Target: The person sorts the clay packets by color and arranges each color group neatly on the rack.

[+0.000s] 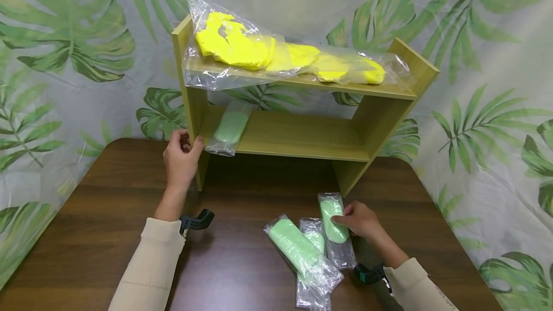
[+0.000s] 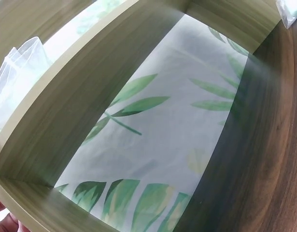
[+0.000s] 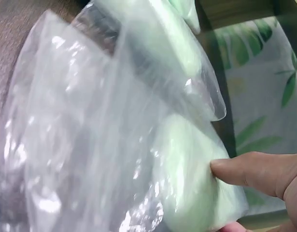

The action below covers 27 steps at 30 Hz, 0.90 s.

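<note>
My left hand (image 1: 182,153) grips the left side panel of a small wooden shelf (image 1: 298,133), thumb at its front edge. In the left wrist view, fingertips (image 2: 8,223) show outside the panel. My right hand (image 1: 362,221) pinches a light green packet in a clear plastic bag (image 1: 332,220) by its right edge, just in front of the shelf's right leg. In the right wrist view the thumb (image 3: 245,171) presses on its green content. Beside it, another green packet (image 1: 294,244) lies across a third one (image 1: 314,236) on the table.
One green packet (image 1: 231,127) lies on the middle shelf board at the left, its bag overhanging the front edge. Yellow items in clear bags (image 1: 235,44) line the top board. The brown table (image 1: 242,253) meets a leaf-patterned cloth (image 1: 69,23) behind.
</note>
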{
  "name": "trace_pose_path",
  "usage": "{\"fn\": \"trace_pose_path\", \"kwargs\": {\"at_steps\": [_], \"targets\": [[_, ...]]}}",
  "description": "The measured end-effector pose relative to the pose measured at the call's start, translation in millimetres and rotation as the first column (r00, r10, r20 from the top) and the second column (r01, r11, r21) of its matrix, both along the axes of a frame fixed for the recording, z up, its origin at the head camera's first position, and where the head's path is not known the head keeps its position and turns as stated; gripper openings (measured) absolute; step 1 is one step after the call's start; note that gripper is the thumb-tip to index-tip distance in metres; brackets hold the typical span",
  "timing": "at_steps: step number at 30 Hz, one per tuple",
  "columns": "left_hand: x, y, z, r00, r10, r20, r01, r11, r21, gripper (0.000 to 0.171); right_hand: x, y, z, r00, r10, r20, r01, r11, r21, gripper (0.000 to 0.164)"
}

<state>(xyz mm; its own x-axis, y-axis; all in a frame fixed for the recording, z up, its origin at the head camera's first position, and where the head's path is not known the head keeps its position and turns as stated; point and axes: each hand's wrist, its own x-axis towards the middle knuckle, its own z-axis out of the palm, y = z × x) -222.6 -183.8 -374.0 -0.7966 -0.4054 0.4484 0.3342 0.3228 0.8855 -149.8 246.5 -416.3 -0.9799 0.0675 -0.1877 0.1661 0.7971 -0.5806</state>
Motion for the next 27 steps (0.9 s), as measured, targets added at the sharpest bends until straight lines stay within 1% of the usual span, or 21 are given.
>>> {"fn": "trace_pose_path", "kwargs": {"at_steps": [4,10,13,18,21,23,25,27], "targets": [[0.4,0.0,0.6,1.0,0.002,-0.009,-0.002,1.0,-0.003,0.031,0.8,-5.2,4.7,1.0,0.002,-0.004,-0.002,1.0,0.021,0.034],[0.4,-0.1,0.5,1.0,0.002,-0.017,-0.002,1.0,-0.003,0.031,0.5,-9.3,9.7,0.999,0.035,-0.017,-0.034,0.998,0.046,0.039],[0.3,-0.1,-0.1,1.0,0.003,-0.012,-0.003,1.0,-0.004,0.031,-0.3,-10.0,9.6,0.999,0.044,-0.006,-0.044,0.999,0.026,0.04],[0.2,-0.1,-0.3,1.0,0.007,-0.006,-0.007,1.0,-0.007,0.031,-0.8,-10.1,7.1,0.998,0.049,0.028,-0.048,0.998,-0.038,0.039],[0.4,-0.1,0.4,1.0,0.011,-0.008,-0.011,1.0,-0.008,0.031,-1.2,-11.0,6.0,0.997,0.069,0.034,-0.066,0.995,-0.075,0.035],[0.6,-0.2,0.7,1.0,0.013,-0.009,-0.013,1.0,-0.008,0.031,-1.6,-12.3,5.7,0.996,0.085,0.04,-0.082,0.993,-0.09,0.026],[0.9,-0.1,1.0,1.0,0.013,-0.01,-0.013,1.0,-0.009,0.031,-1.9,-13.9,5.4,0.994,0.097,0.044,-0.093,0.992,-0.088,0.02],[1.2,0.0,1.1,1.0,0.01,-0.01,-0.01,1.0,-0.009,0.031,-1.6,-15.4,5.5,0.993,0.103,0.05,-0.099,0.992,-0.077,0.018]]}}
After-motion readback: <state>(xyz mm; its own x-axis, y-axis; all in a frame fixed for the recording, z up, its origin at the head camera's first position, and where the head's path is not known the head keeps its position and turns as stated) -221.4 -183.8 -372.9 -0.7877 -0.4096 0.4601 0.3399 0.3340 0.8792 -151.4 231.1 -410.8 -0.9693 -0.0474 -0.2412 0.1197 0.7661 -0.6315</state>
